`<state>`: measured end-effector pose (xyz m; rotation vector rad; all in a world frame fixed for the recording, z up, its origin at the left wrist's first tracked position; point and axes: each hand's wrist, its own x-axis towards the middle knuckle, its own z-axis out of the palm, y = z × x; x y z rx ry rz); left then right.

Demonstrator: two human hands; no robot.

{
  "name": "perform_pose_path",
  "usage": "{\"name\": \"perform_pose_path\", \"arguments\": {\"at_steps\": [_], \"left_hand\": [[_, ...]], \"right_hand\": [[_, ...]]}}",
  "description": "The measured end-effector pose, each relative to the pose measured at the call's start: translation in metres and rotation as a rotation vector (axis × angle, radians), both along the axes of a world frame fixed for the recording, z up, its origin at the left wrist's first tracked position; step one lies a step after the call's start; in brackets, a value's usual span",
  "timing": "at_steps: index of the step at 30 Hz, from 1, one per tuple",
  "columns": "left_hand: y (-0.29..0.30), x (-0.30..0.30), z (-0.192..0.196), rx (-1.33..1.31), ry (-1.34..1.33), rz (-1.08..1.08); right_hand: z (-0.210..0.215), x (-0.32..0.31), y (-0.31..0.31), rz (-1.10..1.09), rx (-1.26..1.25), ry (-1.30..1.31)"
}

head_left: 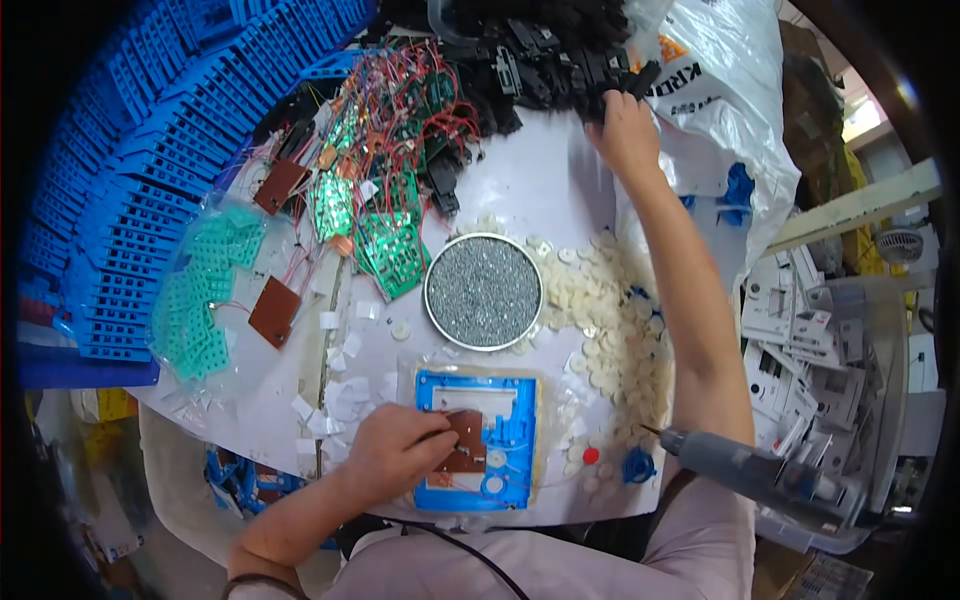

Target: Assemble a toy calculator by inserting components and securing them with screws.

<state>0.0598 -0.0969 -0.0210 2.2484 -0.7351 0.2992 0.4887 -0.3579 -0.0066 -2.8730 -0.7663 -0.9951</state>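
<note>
Brown board [466, 440] is pinned into the blue frame [478, 440] by left hand [395, 450] fingers pressed together; right hand [625, 130], at one o'clock, fingers closed among black parts [560, 60].

Left hand [392, 450] pressed a brown circuit board [462, 440] into a blue frame [478, 440], right hand [625, 130] reached into black parts [545, 55], worktop [540, 185] cluttered.

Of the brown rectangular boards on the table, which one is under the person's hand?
The brown board seated in the blue frame, pressed by the left hand. The other two brown boards lie loose, untouched, near the green circuit boards.
</note>
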Motion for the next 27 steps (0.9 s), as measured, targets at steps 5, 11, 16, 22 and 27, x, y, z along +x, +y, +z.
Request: {"name": "perform_pose_path", "arguments": {"at_steps": [5, 11, 16, 22, 27], "left_hand": [[-0.011, -0.012, -0.010, -0.108, 0.051, 0.139], [-0.007, -0.015, -0.010, -0.103, 0.095, 0.149], [-0.013, -0.007, -0.008, -0.167, 0.076, 0.125], [-0.017, -0.007, -0.006, -0.283, 0.154, 0.257], [-0.018, -0.016, -0.003, -0.694, 0.620, 0.422]], "right_hand": [[-0.022, 0.038, 0.012, -0.273, 0.052, 0.043], [-0.001, -0.013, -0.016, -0.017, 0.215, 0.202], [0.012, -0.164, -0.110, 0.112, 0.447, 0.428], [0.041, -0.363, -0.083, -0.076, 1.520, 1.227], [0.030, -0.418, -0.043, -0.081, 1.437, 1.414]]}}
